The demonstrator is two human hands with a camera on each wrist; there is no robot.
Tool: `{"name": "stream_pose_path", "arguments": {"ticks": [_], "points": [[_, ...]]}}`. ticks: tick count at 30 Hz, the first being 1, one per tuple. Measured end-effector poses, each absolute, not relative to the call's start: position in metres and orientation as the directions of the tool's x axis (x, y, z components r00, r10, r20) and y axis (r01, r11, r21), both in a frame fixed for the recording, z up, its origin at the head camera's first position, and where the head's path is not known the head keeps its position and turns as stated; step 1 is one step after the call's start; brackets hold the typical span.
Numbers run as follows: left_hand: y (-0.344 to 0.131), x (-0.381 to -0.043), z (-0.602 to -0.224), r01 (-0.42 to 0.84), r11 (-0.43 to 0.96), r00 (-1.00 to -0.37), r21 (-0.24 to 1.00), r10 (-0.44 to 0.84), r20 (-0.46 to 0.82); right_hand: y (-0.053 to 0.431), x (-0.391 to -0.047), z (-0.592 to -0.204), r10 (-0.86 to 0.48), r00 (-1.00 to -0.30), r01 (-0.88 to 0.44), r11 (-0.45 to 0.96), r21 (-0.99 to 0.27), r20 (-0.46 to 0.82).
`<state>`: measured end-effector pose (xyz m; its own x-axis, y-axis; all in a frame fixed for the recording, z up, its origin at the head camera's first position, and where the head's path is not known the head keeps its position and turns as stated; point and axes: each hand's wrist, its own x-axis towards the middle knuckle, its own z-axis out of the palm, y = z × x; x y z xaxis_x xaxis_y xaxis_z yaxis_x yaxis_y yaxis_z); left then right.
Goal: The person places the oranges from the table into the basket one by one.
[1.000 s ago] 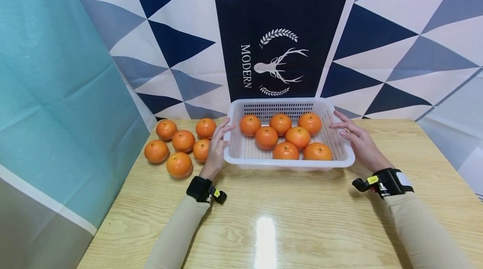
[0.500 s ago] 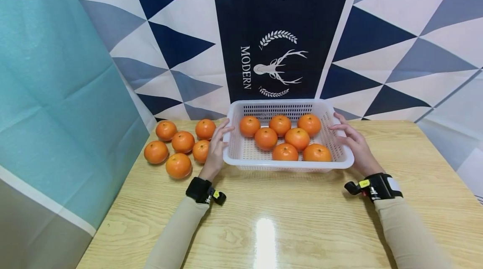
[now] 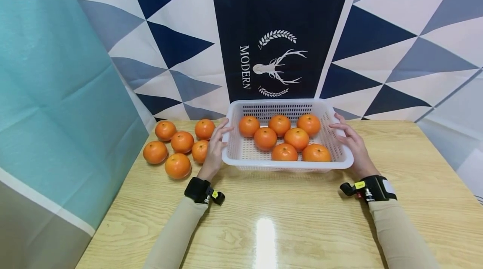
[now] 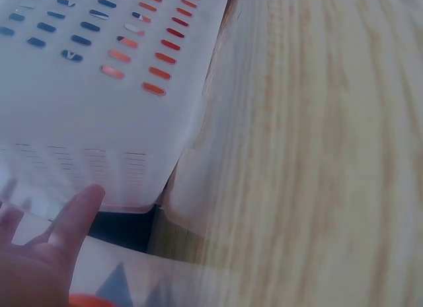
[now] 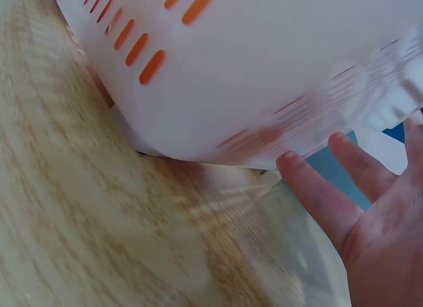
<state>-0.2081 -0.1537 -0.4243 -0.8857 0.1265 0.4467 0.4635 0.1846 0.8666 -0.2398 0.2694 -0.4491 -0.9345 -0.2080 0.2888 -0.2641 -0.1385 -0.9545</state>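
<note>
A white plastic basket (image 3: 288,162) with slotted walls stands on the table against the backdrop, with several mandarins (image 3: 265,139) inside. At its left end my left hand (image 3: 215,151) has a fingertip over the rim and the thumb beside it. My right hand (image 3: 354,149) touches the right end, fingers spread at the rim. In the left wrist view a straight finger (image 4: 78,218) reaches the basket's outer wall (image 4: 86,115). Straight fingers (image 5: 324,198) lie right at the wall (image 5: 251,82) in the right wrist view.
Several loose mandarins (image 3: 178,166) lie on the wooden table (image 3: 302,218), left of my left hand. A patterned cloth (image 3: 181,47) hangs behind the basket, and a teal cloth (image 3: 53,93) stands along the left side.
My right wrist and forearm have swung left, closer to the basket, while the fingers stay at its right rim. The left hand, basket and mandarins hold their places apart from slight camera drift.
</note>
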Motion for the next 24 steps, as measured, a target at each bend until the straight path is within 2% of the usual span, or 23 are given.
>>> {"name": "stream_pose_path", "arguments": {"ticks": [6,11,18,21,24], "points": [[-0.154,-0.212,-0.427,0.456,0.203,-0.889,0.866,0.128,0.439,0.270,-0.241,-0.451,-0.216,-0.928,-0.265,-0.190,-0.945,0.304],[-0.161,-0.225,-0.439,0.467,0.349,-0.883,0.813,0.131,0.451,0.269,-0.240,-0.450,-0.211,-0.929,-0.266,-0.187,-0.946,0.303],[-0.169,-0.225,-0.426,0.526,0.502,-0.817,0.687,0.071,0.573,0.271,-0.239,-0.450,-0.216,-0.935,-0.251,-0.164,-0.954,0.283],[-0.173,-0.223,-0.415,0.540,0.547,-0.784,0.640,0.050,0.619,0.271,-0.240,-0.451,-0.219,-0.934,-0.249,-0.166,-0.954,0.281],[-0.180,-0.220,-0.405,0.545,0.562,-0.777,0.622,0.060,0.626,0.269,-0.241,-0.452,-0.208,-0.936,-0.253,-0.170,-0.953,0.285]]}}
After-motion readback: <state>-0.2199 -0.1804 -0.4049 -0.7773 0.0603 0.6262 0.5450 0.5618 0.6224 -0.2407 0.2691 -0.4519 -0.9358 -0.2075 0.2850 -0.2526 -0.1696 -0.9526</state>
